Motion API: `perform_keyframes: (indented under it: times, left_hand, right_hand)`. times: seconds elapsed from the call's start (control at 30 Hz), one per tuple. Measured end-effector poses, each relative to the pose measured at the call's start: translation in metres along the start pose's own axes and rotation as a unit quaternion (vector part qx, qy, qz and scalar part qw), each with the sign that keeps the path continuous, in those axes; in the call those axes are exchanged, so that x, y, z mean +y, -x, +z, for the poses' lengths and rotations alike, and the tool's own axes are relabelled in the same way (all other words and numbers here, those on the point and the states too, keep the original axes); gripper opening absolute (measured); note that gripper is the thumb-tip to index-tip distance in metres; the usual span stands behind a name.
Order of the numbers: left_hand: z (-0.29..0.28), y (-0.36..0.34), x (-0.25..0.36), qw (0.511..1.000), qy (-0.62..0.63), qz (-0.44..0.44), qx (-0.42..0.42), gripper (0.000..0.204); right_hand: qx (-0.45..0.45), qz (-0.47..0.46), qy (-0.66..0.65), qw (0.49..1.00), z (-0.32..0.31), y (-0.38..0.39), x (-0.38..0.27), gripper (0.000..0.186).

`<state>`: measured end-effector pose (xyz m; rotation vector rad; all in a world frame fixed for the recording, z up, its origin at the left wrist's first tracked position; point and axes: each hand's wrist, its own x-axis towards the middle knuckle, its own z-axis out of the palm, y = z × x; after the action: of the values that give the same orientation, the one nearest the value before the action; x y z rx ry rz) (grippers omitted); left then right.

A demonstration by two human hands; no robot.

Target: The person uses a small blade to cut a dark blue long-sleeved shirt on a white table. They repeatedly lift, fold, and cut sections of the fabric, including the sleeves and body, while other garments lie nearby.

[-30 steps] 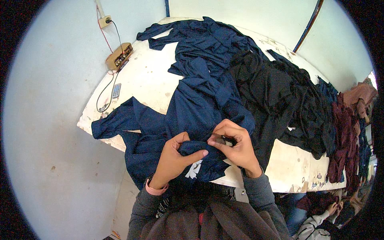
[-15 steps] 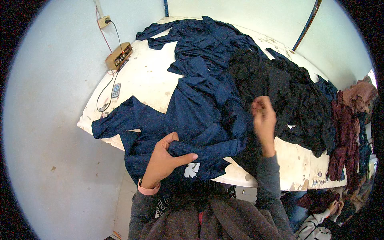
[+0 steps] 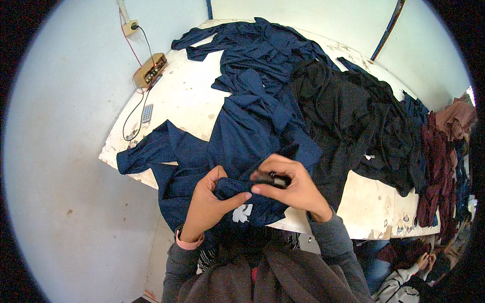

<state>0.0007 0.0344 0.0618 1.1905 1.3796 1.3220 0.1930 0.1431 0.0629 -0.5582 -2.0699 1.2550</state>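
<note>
Navy cloth [image 3: 231, 187] in left hand [image 3: 206, 204], small dark tool [image 3: 274, 180] in right hand [image 3: 299, 188], each grip closed.

Vs. 0.5 s ago, I've got the R hand [image 3: 299, 186] back in from over the blk garment [image 3: 343, 108], now right beside the L hand [image 3: 206, 203] w/ a small dark tool [image 3: 277, 180] (blurry), & the navy cloth's [image 3: 247, 134] R side now juts to a corner past its knuckles.

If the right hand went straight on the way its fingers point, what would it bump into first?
Probably the navy cloth fold held by the left hand, though depth is unclear.
</note>
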Motion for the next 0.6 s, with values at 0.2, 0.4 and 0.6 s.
perform_keyframes:
  times: [0.2,0.4,0.6]
  left_hand:
    - [0.010,0.004,0.010,0.997,-0.012,0.063,0.053,0.024]
    - [0.002,-0.001,-0.001,0.983,-0.094,0.103,-0.119,0.027]
    - [0.005,0.002,0.006,0.978,-0.156,0.135,0.004,0.039]
  right_hand:
    - [-0.002,0.021,0.050,0.999,-0.002,-0.007,0.000,0.013]
    - [0.065,-0.038,0.190,0.979,-0.004,-0.009,-0.013,0.016]
    - [0.148,0.015,0.261,0.954,0.004,-0.001,-0.036,0.026]
